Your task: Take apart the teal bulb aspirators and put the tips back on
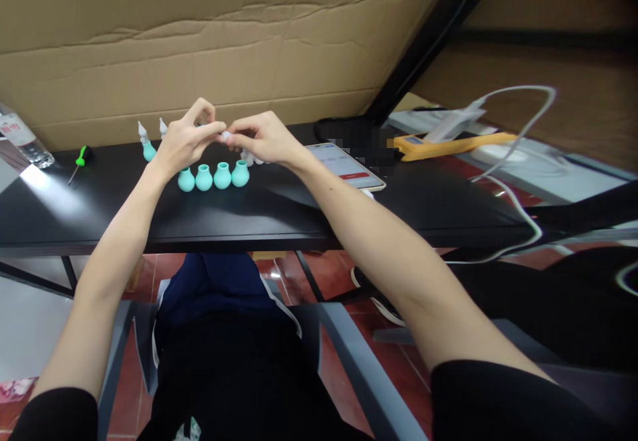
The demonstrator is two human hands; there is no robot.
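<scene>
Above the black table, my left hand (185, 141) and my right hand (264, 137) meet fingertip to fingertip at a small white piece (226, 136). My right thumb and forefinger pinch it, and my left fingers close on its other side. Most of its shape is hidden by the fingers. Just below stand several turquoise rubber bulbs (222, 175) in a row, their mouths upward. Behind my left hand, a turquoise bulb (149, 151) carries a white nozzle (142, 131), and a second white nozzle (163, 127) shows beside it. Loose white pieces (248, 157) lie partly hidden under my right hand.
A phone (349, 165) lies by my right forearm. Farther right are a yellow tool-like object (448, 147) and a white cable (518, 208). At left are a green-and-black screwdriver (81, 157) and a water bottle (24, 137). Cardboard (239, 49) rises behind the table (279, 218).
</scene>
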